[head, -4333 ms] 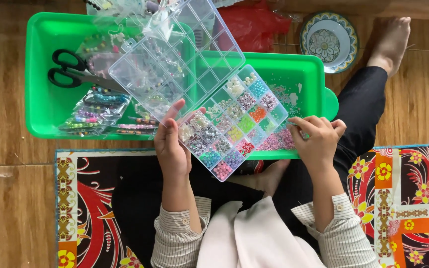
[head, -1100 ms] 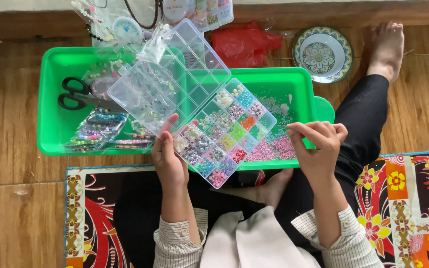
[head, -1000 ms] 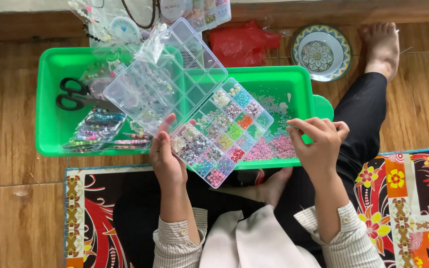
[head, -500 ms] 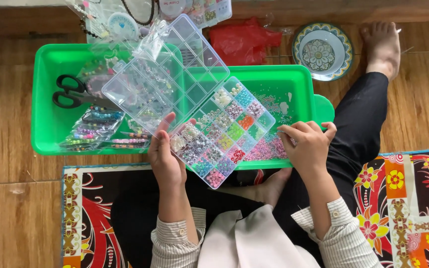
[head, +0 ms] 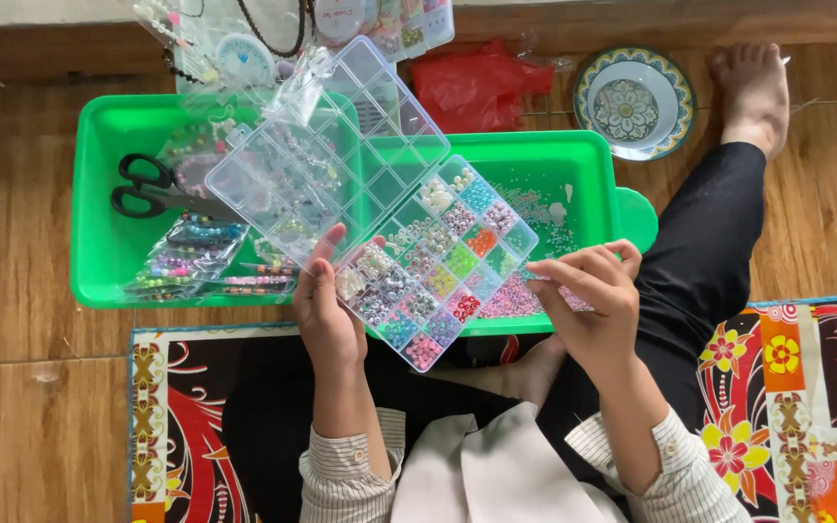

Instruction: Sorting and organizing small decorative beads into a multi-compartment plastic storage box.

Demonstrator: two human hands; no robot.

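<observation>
Gripping the near-left edge of the open bead organizer box (head: 428,261), the left hand (head: 326,315) is tilting it over the green tray (head: 99,194); its long axis is running diagonally up-left. The right hand (head: 588,310), fingers pinched narrow, is hovering just right of it.

Bead box (head: 409,242): I see clear, glossy plastic.
Tray (head: 99,223): smooth green plastic.
Floor (head: 21,407): I read polished wood.
Bag (head: 477,87): crinkled red plastic.

Wood plank floor (head: 12,407) w/ daylight; patterned floral mat (head: 806,387) on it, nr bottom edge.
</observation>
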